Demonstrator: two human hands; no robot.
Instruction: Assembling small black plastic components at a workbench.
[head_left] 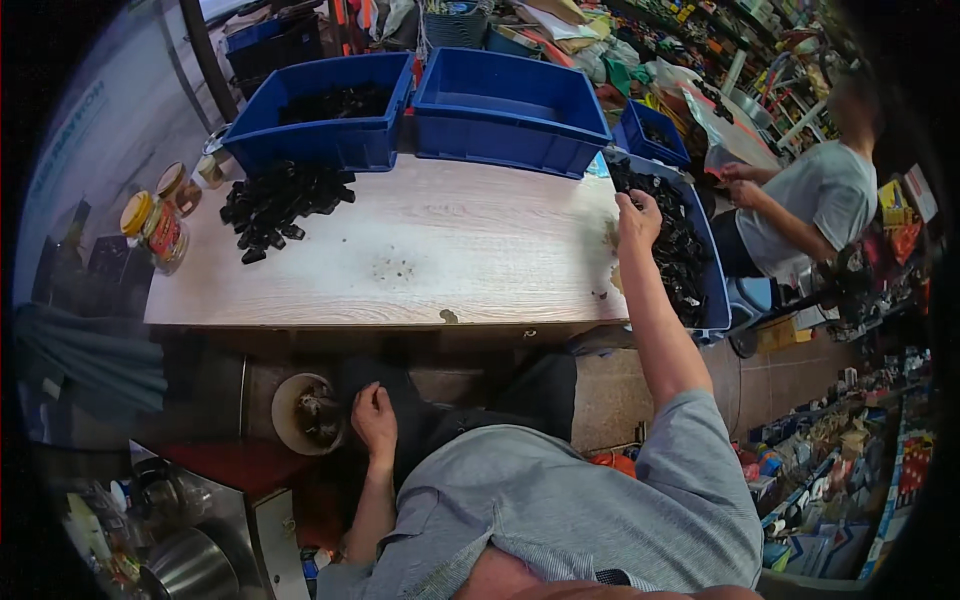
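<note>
My right hand (640, 215) reaches over the near wall of a blue-grey bin (716, 270) at the table's right end. Its fingers are bent in a pinch at the small black plastic pieces (680, 240) that fill the bin; what is between them does not show. My left hand (375, 418) rests on my thigh below the table, fingers loosely bent and apart, with nothing in it. On the left of the white wood-grain tabletop (470, 230) lies a heap of similar black pieces (280, 205).
Behind the heap stands a blue crate (310, 140) with black pieces inside; beside it is an empty blue crate (510, 130). Jars (160, 230) stand at the left edge. A bucket (303, 415) sits by my left leg. Another person (815, 200) works at the right.
</note>
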